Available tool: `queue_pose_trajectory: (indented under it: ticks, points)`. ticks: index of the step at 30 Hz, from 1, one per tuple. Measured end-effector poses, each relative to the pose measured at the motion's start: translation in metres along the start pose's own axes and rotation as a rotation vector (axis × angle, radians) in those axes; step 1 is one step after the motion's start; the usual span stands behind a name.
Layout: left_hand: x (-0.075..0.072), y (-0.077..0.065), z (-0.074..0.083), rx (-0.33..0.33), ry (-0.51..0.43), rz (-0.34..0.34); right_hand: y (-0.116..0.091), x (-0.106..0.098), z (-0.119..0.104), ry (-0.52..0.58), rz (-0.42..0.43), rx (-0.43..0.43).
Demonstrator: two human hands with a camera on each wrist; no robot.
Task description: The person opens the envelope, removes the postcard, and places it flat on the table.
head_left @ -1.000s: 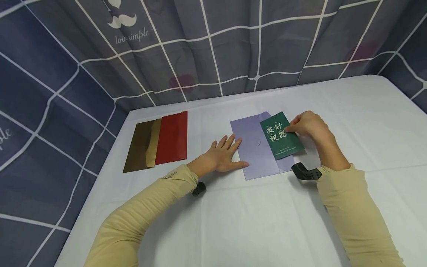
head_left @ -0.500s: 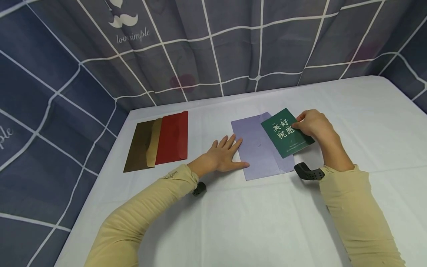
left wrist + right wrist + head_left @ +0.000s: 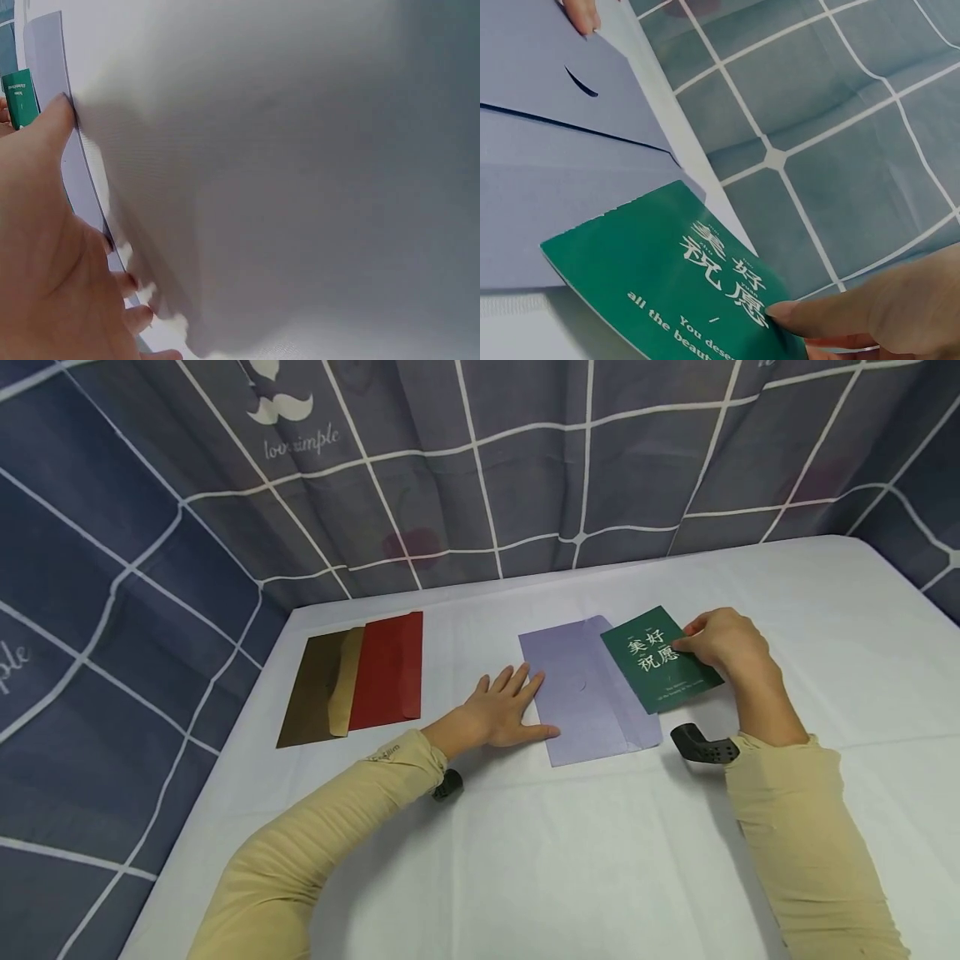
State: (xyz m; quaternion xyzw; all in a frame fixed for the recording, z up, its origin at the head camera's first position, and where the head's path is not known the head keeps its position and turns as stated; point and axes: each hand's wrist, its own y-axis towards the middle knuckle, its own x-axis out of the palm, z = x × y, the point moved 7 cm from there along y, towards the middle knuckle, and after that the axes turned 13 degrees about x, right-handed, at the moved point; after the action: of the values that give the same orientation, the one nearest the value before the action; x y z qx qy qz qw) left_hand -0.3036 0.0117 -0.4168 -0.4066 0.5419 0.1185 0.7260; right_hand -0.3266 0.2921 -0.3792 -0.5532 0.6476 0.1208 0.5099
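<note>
A green greeting card with white Chinese characters is pinched at its right side between the thumb and fingers of my right hand. The card's left part overlaps the right edge of a lavender envelope in the head view. My left hand lies with spread, straight fingers at the envelope's left edge, thumb and fingertips on the paper. In the right wrist view the card tilts above the envelope, whose curved slit shows. The left wrist view catches the envelope under my thumb.
At the left of the white-covered table lie a dark brown envelope with a gold flap and a red envelope, side by side. A dark curtain with a white grid hangs behind the table.
My right hand has moved right with the green card, uncovering more of the lavender envelope's right part. My left hand and the envelopes have stayed in place.
</note>
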Motion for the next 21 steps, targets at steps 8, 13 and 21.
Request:
queue_pose_trajectory:
  ticks: [8, 13, 21]
  points:
    - [0.000, 0.002, 0.003, 0.017, -0.001, 0.009, 0.003, -0.002, 0.012, 0.011, -0.001, 0.020]
    - [0.002, 0.002, 0.002, 0.017, -0.008, 0.009, 0.005, -0.005, 0.020, 0.031, -0.023, 0.047]
    - [0.001, -0.001, -0.001, 0.003, -0.001, 0.022, 0.011, -0.009, 0.029, 0.045, -0.015, 0.076]
